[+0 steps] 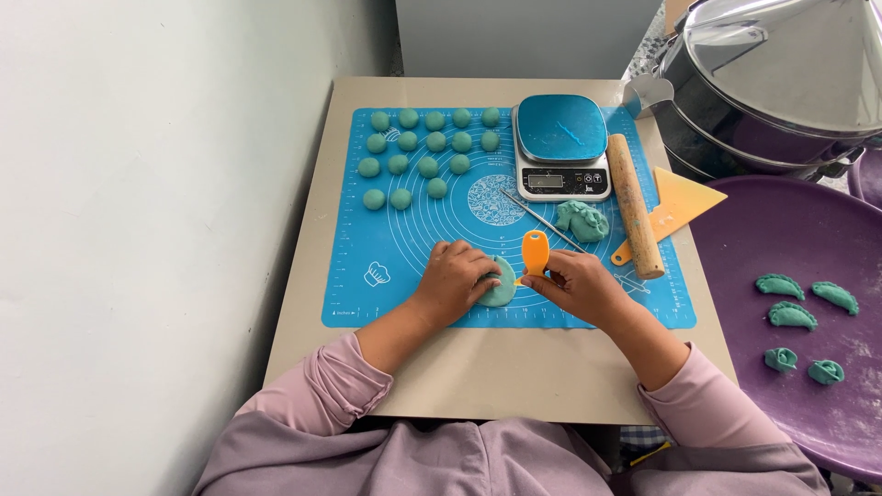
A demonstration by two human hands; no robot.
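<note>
Green dough disc (497, 287) under left fingers (479, 273)

Teal dough disc (497, 287), orange-handled tool (535, 252), blue mat (367, 239) with white circles, purple tray (763, 230).

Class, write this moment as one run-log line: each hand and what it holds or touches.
left hand: pressing flat green dough piece | right hand: holding orange-handled tool | surface: blue mat
</note>
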